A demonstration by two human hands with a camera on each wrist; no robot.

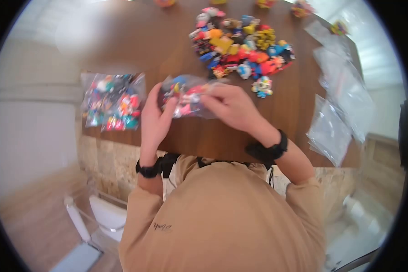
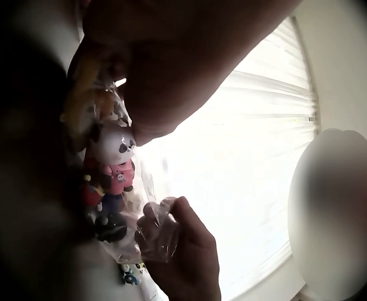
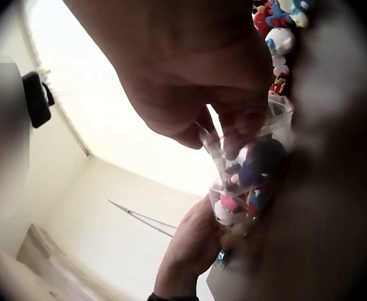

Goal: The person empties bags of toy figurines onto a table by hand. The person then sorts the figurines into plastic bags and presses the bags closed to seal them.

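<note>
Between both hands is a clear plastic bag filled with small colourful toy figures, low over the table's near side. My left hand grips its left end, thumb on the near face. At the right end, my right hand pinches the plastic between thumb and fingers; the left wrist view shows the right hand holding a crumpled bit of bag edge. A panda figure in a pink top shows through the plastic there. In the right wrist view the left hand supports the bag's far end.
Two filled bags of figures lie at the left of the wooden table. A heap of loose figures is at the back, with one figure apart in front. Flat clear bags lie along the right edge.
</note>
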